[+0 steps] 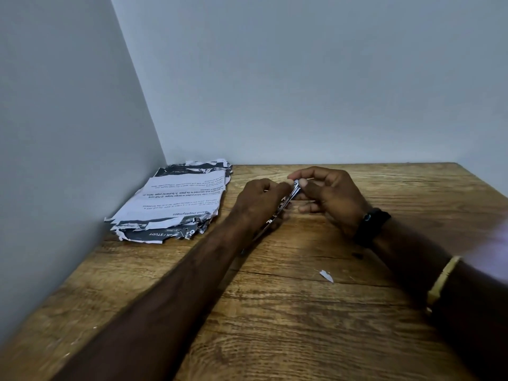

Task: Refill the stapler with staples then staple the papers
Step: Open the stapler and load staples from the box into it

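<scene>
A slim metal stapler point(286, 202) is held tilted above the wooden table point(275, 312), its silver front end raised toward the back. My left hand point(258, 204) wraps around its body from the left and hides most of it. My right hand point(327, 193) pinches the stapler's top end between thumb and forefinger; whether staples are between those fingers cannot be told. A stack of torn printed papers point(176, 199) lies flat in the back left corner, apart from both hands.
Grey walls close the table on the left and at the back. A small white paper scrap point(326, 276) lies on the wood near my right forearm. A dark watch and a gold band sit on my right arm.
</scene>
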